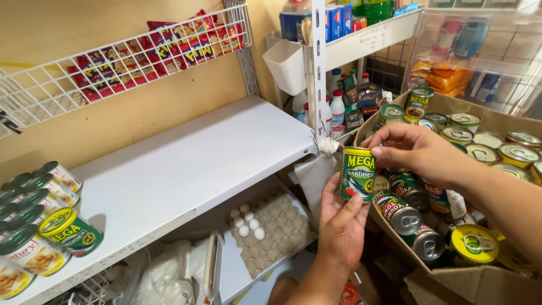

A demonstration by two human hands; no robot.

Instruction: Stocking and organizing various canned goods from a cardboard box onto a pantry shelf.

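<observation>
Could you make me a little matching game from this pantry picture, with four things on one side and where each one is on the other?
Things:
1. green and yellow can
2. white eggs
3. red snack packets
4. cardboard box

Places:
A. in the white wire basket on the wall
B. on the grey egg tray on the lower shelf
C. held between the left hand and the right hand
D. at the right, filled with cans

Pairs: 1-C, 2-B, 3-A, 4-D
</observation>
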